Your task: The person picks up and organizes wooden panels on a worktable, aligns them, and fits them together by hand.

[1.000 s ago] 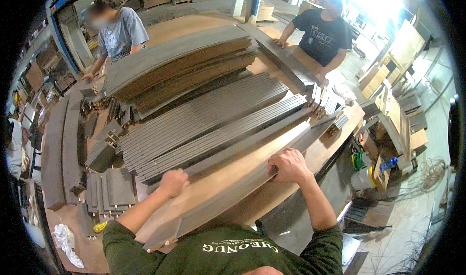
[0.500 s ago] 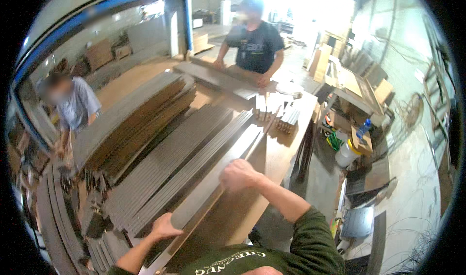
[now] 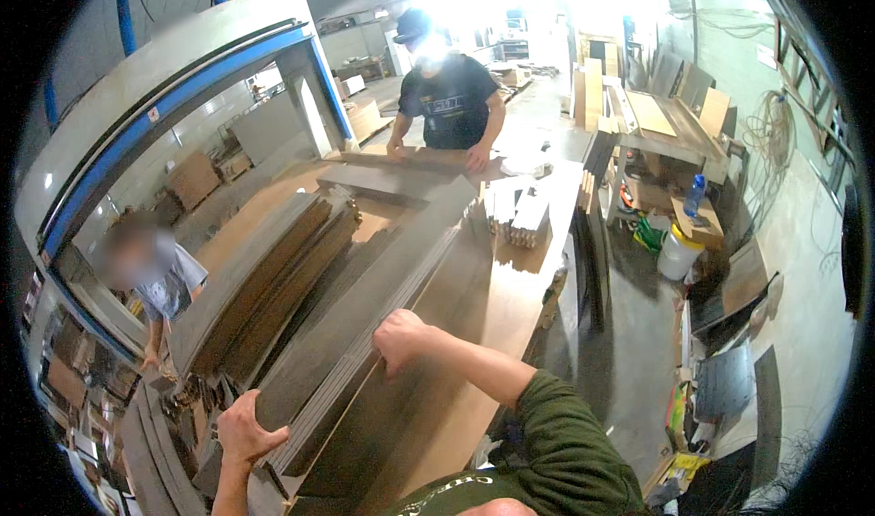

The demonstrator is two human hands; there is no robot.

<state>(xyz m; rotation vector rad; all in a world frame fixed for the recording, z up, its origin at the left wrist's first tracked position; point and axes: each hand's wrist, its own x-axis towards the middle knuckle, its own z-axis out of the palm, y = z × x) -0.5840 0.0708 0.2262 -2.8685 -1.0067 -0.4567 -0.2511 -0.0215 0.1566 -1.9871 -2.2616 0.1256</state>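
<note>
A long grey board [image 3: 365,274] lies lengthwise on a stack of grey strips [image 3: 412,290] on the worktable. My left hand [image 3: 248,430] grips its near end, thumb and fingers set apart across the width. Farther up, my right hand [image 3: 402,337] is curled with its fingers tucked in at the board's right edge. Those right fingertips are partly hidden. To the right of the stack, the tan tabletop [image 3: 456,429] shows, with a long thin edge running beside the strips.
Curved grey panels [image 3: 246,270] are stacked on the left. A bundle of short pale strips [image 3: 519,211] sits at the table's far right. One co-worker [image 3: 448,101] stands across the table holding a board; another person [image 3: 169,274] is at the left. A white bucket [image 3: 679,253] stands right.
Both hands have shifted left with the board, which now rests over the stacked strips. The view has turned, and the far co-worker's hands are now on a board at the table's far end.
</note>
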